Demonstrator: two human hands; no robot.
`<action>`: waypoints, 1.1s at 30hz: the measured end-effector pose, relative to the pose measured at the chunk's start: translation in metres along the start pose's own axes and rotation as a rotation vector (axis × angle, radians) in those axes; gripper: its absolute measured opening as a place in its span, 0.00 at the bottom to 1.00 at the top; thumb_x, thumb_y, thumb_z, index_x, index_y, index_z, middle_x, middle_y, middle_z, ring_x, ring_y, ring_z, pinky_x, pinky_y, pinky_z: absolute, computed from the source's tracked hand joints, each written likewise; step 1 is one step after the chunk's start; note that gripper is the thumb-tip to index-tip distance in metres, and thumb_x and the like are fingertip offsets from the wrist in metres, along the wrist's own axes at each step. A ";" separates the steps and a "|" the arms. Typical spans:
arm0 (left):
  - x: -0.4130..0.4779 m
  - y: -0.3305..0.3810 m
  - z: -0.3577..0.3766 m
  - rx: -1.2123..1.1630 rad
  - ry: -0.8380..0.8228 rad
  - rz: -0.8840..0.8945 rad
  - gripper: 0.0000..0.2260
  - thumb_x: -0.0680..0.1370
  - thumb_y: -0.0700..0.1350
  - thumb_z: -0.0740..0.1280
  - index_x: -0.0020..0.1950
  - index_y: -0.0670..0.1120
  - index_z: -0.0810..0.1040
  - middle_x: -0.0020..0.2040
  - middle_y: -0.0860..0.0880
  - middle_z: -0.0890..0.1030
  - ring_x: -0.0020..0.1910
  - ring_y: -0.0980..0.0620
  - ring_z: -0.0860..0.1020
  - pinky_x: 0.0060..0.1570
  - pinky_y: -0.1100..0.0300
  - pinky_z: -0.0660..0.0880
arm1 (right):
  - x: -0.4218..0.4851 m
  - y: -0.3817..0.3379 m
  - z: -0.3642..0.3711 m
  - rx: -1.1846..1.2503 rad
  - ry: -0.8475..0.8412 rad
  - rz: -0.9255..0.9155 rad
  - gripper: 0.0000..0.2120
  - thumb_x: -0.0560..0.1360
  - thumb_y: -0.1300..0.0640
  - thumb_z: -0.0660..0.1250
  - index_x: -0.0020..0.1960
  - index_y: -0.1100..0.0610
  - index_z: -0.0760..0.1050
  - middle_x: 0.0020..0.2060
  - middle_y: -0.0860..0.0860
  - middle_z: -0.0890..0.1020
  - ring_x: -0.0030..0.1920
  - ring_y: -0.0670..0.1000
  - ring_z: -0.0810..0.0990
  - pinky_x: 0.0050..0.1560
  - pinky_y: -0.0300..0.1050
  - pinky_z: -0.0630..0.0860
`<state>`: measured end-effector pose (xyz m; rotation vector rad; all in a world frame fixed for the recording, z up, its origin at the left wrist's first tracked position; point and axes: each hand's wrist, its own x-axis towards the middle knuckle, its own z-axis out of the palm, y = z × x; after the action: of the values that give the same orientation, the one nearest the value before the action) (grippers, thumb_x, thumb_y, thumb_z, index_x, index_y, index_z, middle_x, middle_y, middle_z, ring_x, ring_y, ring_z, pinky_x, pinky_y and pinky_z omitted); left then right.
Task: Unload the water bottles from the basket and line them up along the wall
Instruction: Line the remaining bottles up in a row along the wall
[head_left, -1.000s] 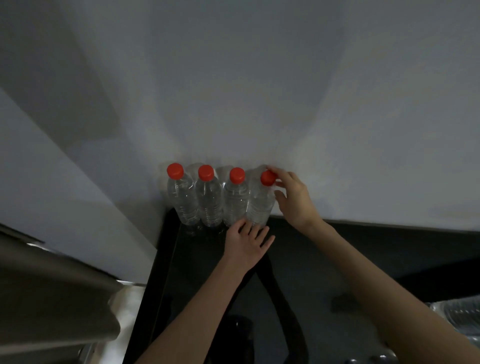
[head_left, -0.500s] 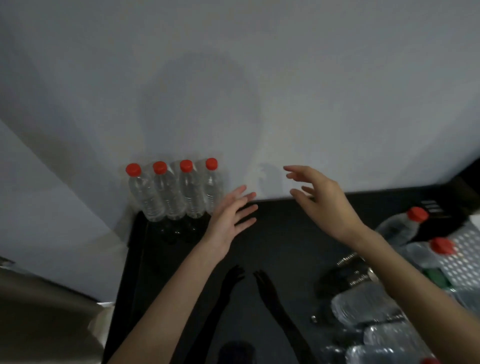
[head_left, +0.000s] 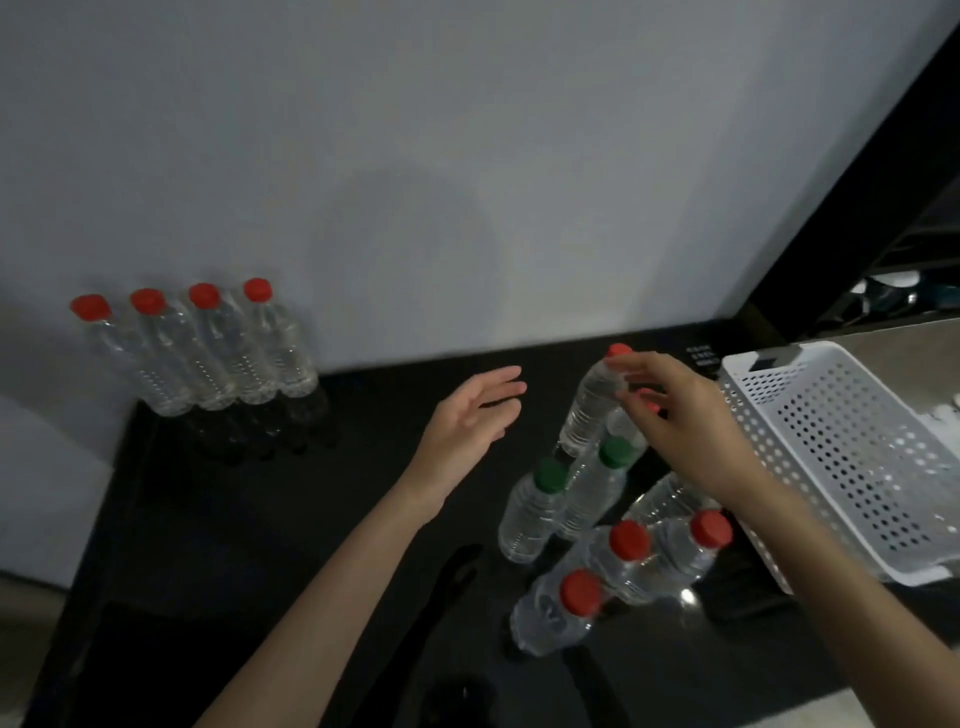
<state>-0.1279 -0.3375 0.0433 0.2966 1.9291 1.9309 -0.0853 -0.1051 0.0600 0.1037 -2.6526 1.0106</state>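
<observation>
Left hand (head_left: 467, 415) hovers wide open; right hand (head_left: 680, 415) is at the neck of a red-capped bottle (head_left: 589, 410), grip unclear. Better clasp its body, keeping it upright.

Our left hand (head_left: 470, 421) hovers with fingers straight, forearm stretched forward. Our right hand (head_left: 685, 426) is reaching out too, fingers loosely bent, thumb apart.
</observation>
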 end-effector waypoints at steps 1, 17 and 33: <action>-0.001 -0.006 0.008 0.035 -0.011 -0.004 0.14 0.80 0.44 0.65 0.64 0.57 0.74 0.61 0.57 0.79 0.57 0.63 0.78 0.60 0.59 0.75 | -0.004 0.008 -0.003 0.000 -0.019 -0.002 0.15 0.76 0.64 0.68 0.61 0.53 0.76 0.54 0.48 0.80 0.54 0.44 0.80 0.56 0.42 0.79; -0.020 -0.093 0.056 0.408 0.076 -0.135 0.32 0.67 0.45 0.79 0.68 0.55 0.71 0.61 0.57 0.78 0.59 0.64 0.75 0.63 0.56 0.74 | -0.017 0.057 0.026 -0.250 -0.467 -0.139 0.21 0.72 0.61 0.72 0.63 0.53 0.72 0.55 0.51 0.79 0.50 0.48 0.79 0.48 0.43 0.79; -0.015 -0.107 0.052 0.502 0.279 -0.145 0.24 0.62 0.50 0.81 0.52 0.58 0.74 0.45 0.60 0.80 0.46 0.63 0.78 0.50 0.63 0.74 | -0.008 0.055 0.052 -0.080 -0.358 0.028 0.22 0.63 0.62 0.77 0.50 0.55 0.68 0.42 0.52 0.77 0.41 0.53 0.78 0.42 0.53 0.79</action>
<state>-0.0796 -0.2996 -0.0591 0.0171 2.5302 1.4334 -0.0999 -0.0986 -0.0143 0.2526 -3.0205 0.9702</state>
